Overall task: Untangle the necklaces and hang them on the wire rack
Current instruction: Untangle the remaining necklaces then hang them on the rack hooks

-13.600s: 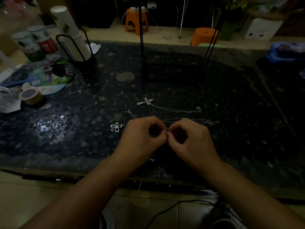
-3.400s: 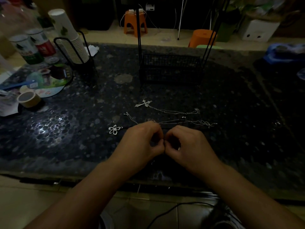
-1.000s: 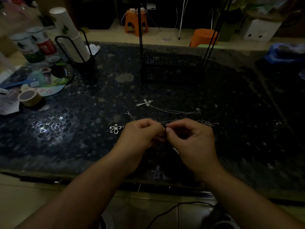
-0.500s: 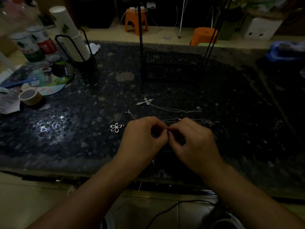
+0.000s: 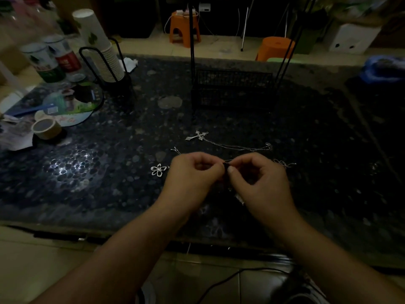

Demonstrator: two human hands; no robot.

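Thin silver necklaces lie on the dark pebble-patterned table (image 5: 109, 194). A cross pendant (image 5: 197, 135) trails a chain to the right. A flower pendant (image 5: 158, 170) lies just left of my hands. My left hand (image 5: 192, 174) and my right hand (image 5: 260, 178) meet fingertip to fingertip above the table, both pinching a fine necklace chain between them. More chain with small loops (image 5: 283, 163) shows behind my right hand. The black wire rack (image 5: 232, 88) stands at the back centre, with its uprights rising out of view.
A holder with stacked paper cups (image 5: 103, 55), two cans (image 5: 54, 60), a round printed fan (image 5: 68, 104) and a tape roll (image 5: 46, 128) crowd the back left. A blue cloth (image 5: 383, 66) lies at the far right. Orange stools stand beyond the table.
My hands stay together on the chain. They have lifted slightly, and the fingers have shifted their pinch. The pendants on the table have not moved.
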